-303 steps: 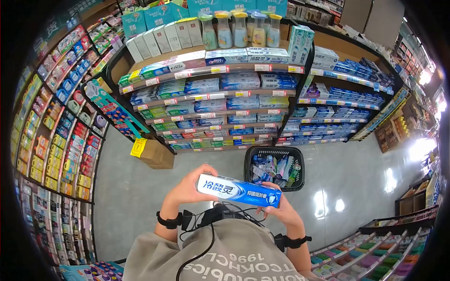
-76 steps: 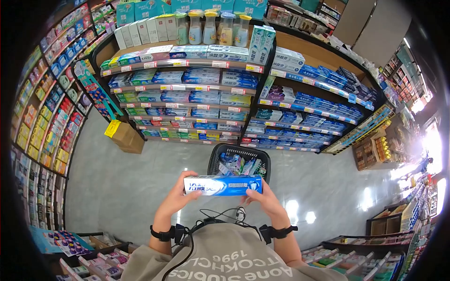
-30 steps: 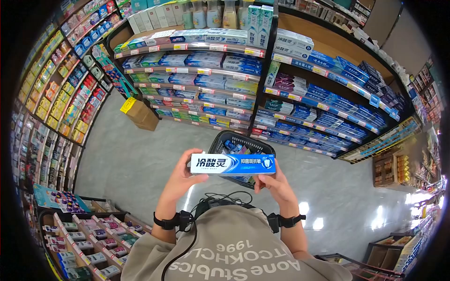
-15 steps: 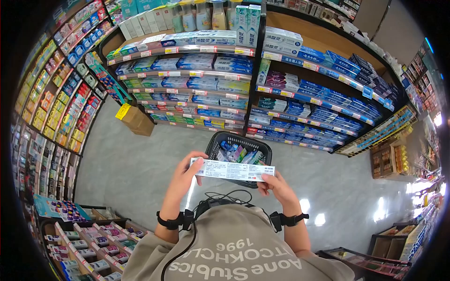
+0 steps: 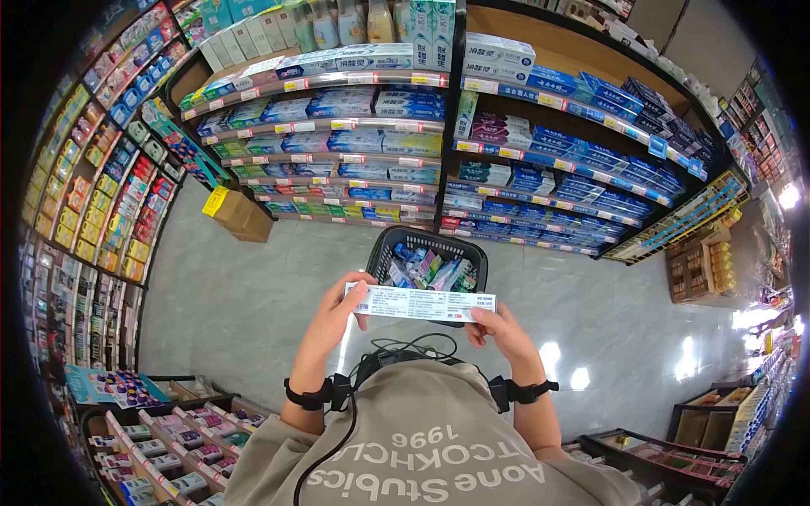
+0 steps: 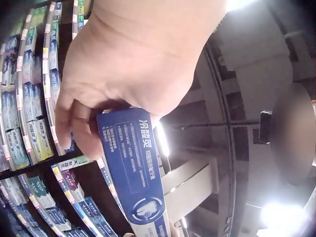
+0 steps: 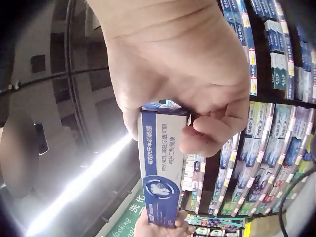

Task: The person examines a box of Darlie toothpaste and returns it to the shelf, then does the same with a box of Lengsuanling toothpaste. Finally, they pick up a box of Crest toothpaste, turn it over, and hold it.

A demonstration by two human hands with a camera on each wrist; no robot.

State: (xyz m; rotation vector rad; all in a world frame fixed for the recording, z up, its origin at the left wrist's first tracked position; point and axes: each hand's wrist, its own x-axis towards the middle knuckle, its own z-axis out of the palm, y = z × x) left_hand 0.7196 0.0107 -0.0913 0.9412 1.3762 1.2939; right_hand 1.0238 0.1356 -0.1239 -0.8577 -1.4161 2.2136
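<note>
Both hands hold one long toothpaste box (image 5: 422,304) level in front of the body. Its white side with small print faces up in the head view. The left hand (image 5: 330,314) grips the left end, thumb on the upper face. At the other end the right hand (image 5: 504,331) pinches the box, thumb on top and fingers curled below. A blue side of the toothpaste box (image 6: 134,168) with a tooth picture shows in the left wrist view. In the right wrist view, a white and blue side of the toothpaste box (image 7: 163,143) points away from the palm.
Beyond the hands, a black basket (image 5: 478,253) with several boxes stands on the grey floor (image 5: 278,312). Shelves (image 5: 371,80) of toothpaste rise ahead. A brown carton (image 5: 245,218) sits at the left, and a low display rack (image 5: 160,443) stands behind at lower left.
The toothpaste box has been turned from its blue and white front to its printed white side, staying in both hands. In the last half second the view has shifted slightly.
</note>
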